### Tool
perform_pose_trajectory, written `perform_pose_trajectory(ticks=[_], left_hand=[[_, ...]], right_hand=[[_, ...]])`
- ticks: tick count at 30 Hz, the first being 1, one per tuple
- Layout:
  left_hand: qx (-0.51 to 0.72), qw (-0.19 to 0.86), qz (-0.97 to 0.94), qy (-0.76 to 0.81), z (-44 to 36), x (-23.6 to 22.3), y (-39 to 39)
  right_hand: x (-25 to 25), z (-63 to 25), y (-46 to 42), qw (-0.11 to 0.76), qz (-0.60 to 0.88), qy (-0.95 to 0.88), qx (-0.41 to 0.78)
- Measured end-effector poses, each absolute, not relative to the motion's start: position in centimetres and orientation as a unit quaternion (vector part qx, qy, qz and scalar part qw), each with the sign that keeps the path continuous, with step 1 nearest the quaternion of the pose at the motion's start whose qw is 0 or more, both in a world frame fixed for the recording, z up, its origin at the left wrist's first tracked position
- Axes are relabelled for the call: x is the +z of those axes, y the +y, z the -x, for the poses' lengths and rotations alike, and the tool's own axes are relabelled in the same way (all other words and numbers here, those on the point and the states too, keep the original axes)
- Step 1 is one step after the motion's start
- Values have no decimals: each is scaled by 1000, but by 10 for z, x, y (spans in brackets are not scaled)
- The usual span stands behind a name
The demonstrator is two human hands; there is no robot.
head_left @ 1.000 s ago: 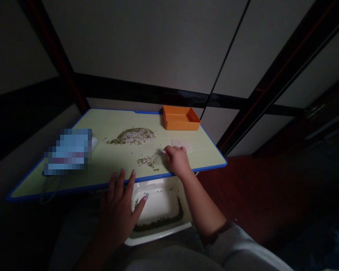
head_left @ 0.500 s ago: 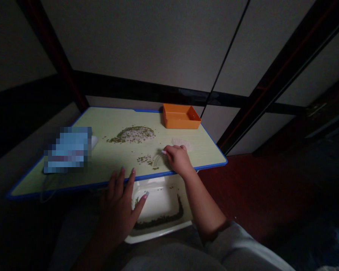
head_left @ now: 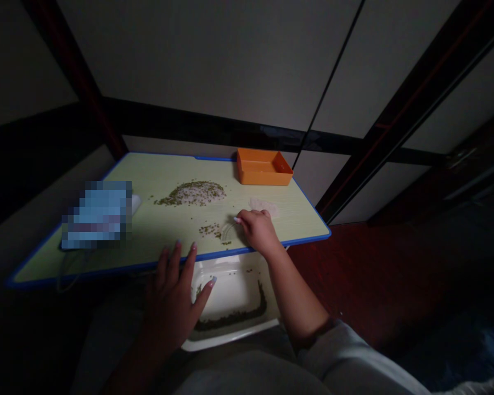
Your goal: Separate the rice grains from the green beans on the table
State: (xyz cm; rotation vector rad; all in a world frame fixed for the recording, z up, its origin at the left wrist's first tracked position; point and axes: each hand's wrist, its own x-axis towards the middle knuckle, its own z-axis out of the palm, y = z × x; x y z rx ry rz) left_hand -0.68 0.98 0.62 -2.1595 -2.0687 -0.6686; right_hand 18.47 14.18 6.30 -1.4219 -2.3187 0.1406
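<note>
My right hand (head_left: 258, 227) is closed in a pinch over the table, at a faint, clear, curved-edged piece (head_left: 227, 230) that I cannot identify. Beside that piece lies a small patch of green beans mixed with pale grains (head_left: 209, 229). Fingers spread, my left hand (head_left: 177, 293) rests at the table's near edge and holds nothing. A larger mound of green beans and white grains (head_left: 195, 193) sits farther back. To the right of it, partly behind my right hand, is a thin patch of white grains (head_left: 263, 206). Below the edge, a white basin (head_left: 230, 295) has green beans along its bottom.
An orange open box (head_left: 265, 178) stands at the far right of the pale table (head_left: 148, 230) with blue edging. At the left lies a blurred-out blue item (head_left: 96, 214), with a loop hanging over the edge. Cabinet panels (head_left: 214, 60) rise close behind.
The view has shifted slightly, and the scene sits a little higher. Both hands keep nearly the same pose. A few green beans now lie closer to the near edge.
</note>
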Motion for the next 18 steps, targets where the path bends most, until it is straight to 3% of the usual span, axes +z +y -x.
perform_pose_trajectory(ticks=[18], left_hand=[[-201,32,698,-687,5,9,8]], right_hand=[[64,-187,138,189,480,-854,60]])
